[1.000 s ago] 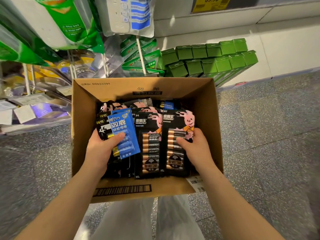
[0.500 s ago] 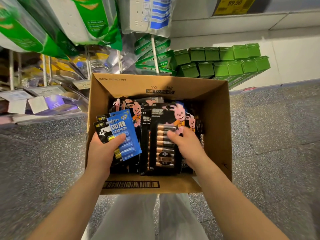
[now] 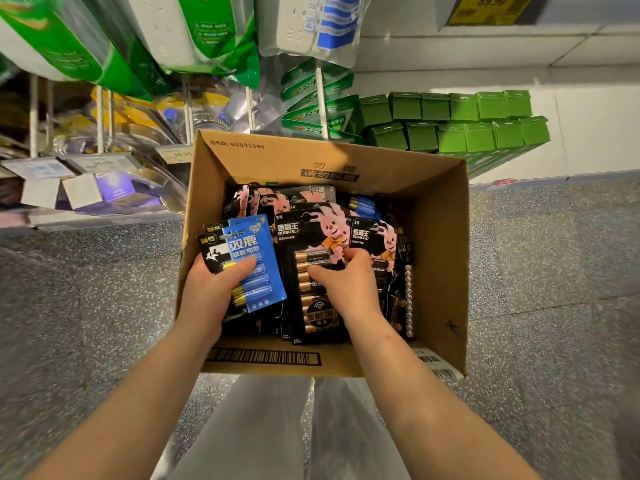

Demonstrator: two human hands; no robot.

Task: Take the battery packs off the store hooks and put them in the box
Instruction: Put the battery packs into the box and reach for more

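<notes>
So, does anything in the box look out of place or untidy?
Mostly no. Only the blue battery pack held by the left hand sits tilted, overlapping the box's left wall, unlike the black packs inside.

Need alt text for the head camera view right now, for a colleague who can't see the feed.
Both hands reach into an open cardboard box on a speckled floor: the left hand grips a blue battery pack, the right hand grips black Duracell packs standing among others. Behind the box hang green packaged goods and stacked green cartons.
</notes>
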